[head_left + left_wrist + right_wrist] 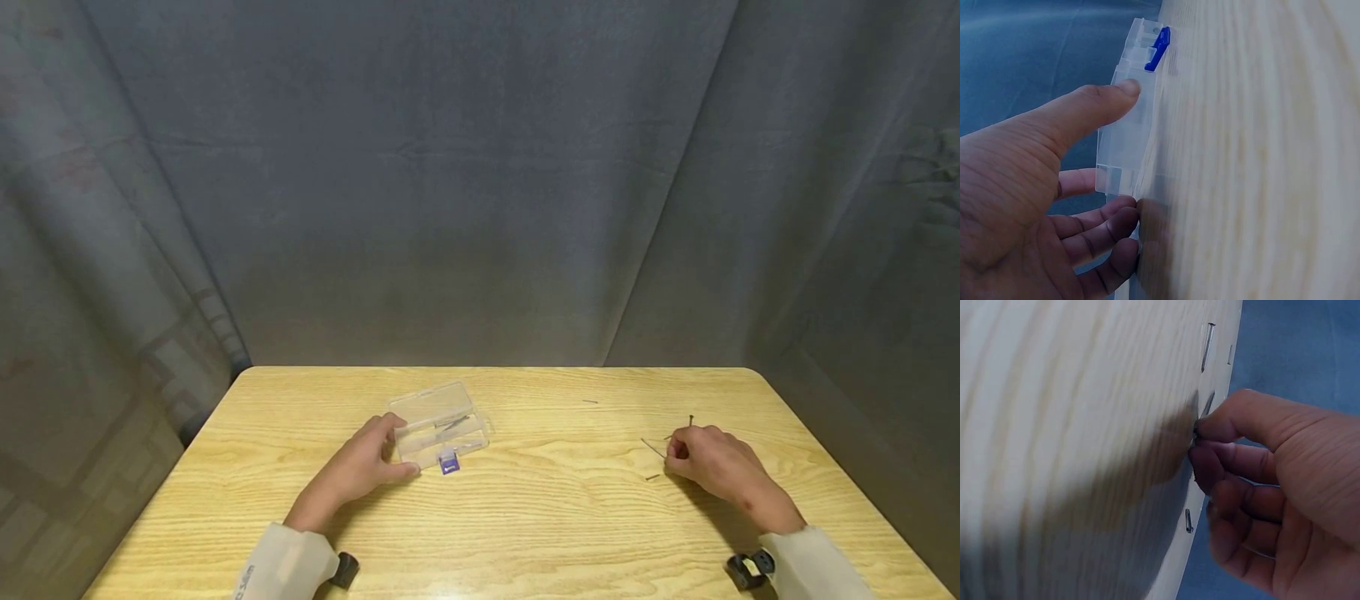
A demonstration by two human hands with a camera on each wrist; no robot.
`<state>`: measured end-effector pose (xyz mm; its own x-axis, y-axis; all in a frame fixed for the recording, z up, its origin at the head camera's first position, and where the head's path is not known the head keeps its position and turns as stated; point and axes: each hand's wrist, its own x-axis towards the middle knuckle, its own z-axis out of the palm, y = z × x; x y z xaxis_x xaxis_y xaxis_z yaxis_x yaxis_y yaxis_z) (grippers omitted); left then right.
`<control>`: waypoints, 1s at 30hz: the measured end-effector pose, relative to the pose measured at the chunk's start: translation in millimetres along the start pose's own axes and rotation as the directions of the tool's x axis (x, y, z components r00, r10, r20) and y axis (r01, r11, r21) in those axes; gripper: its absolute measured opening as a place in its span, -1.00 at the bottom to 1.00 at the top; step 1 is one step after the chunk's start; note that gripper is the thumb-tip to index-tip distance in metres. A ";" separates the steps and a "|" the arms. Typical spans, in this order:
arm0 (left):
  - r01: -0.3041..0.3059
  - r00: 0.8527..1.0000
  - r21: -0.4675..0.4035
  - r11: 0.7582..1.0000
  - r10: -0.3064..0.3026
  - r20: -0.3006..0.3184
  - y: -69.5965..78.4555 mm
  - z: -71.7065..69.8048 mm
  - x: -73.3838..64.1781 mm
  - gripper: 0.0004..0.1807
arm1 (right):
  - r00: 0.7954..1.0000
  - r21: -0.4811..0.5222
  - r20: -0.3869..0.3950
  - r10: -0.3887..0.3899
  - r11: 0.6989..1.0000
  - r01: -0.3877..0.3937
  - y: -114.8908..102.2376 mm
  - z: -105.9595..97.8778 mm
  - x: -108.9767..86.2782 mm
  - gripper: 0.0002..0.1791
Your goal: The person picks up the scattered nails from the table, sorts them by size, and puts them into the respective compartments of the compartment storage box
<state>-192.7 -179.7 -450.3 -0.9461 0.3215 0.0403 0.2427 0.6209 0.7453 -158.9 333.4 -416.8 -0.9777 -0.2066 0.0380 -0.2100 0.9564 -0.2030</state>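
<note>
A clear plastic case (431, 406) lies with its lid up at the middle left of the table, several thin nails (452, 427) inside it. My left hand (367, 460) holds the case by its left end, thumb at the front and fingers behind. A blue latch (1159, 47) shows on the case in the left wrist view. On the right, my right hand (716, 460) pinches a long thin nail (653, 447) between thumb and forefinger at the tabletop. A short nail (652, 477) lies just left of that hand, and a dark-headed nail (691, 420) shows behind it.
Another small nail (591, 402) lies farther back on the wooden table (525, 533). A grey curtain (450, 208) hangs behind the table and along both sides.
</note>
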 end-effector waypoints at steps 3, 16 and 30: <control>-0.001 1.000 0.002 1.000 0.001 -0.003 0.1 -0.4 0.5 -0.39 | 1.000 0.012 -0.002 -0.016 1.000 0.016 0.2 0.2 0.7 -0.79; 0.007 1.000 -0.010 1.000 -0.007 0.003 -1.7 -0.4 0.5 -0.40 | 0.997 0.061 0.015 -0.078 0.995 0.077 1.3 2.8 2.6 -0.76; -0.006 1.000 -0.016 1.000 0.006 -0.001 -3.0 1.2 0.7 -0.41 | 0.993 0.077 0.033 -0.116 0.991 0.114 2.5 2.9 -0.8 -0.76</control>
<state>-193.8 -180.5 -453.3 -0.9449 0.3241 0.0452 0.2445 0.6075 0.7558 -158.6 335.3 -420.2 -0.9459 -0.3232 0.0291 -0.3186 0.9080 -0.2722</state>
